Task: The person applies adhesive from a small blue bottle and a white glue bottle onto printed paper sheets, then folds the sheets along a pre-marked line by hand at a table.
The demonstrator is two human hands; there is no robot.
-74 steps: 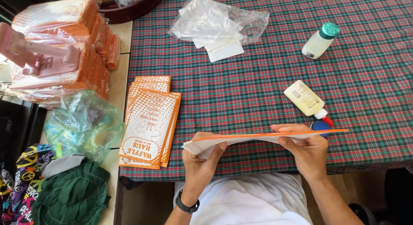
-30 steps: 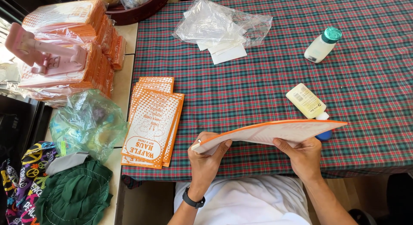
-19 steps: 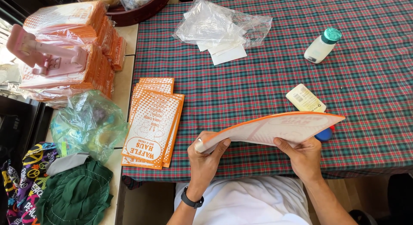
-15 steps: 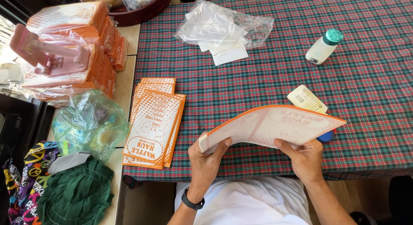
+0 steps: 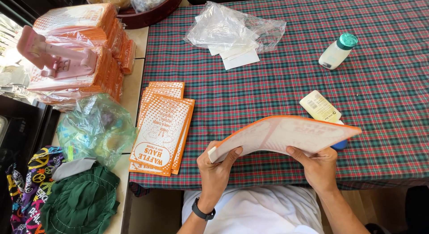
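Both hands clasp one bundle: left hand (image 5: 216,169) pinches the near-left corner, right hand (image 5: 318,164) supports the underside of the orange-edged paper bag stack (image 5: 281,135), held tilted above the desk's (image 5: 268,88) near edge; judged mid-squaring, and setting it down needs a level, even lowering.

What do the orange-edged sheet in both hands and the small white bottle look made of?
Orange-edged sheet: looks like thin matte paper, probably a flat bag; it bows between the left hand and right hand. Small white bottle: likely plastic, smooth with a slight sheen, teal cap.
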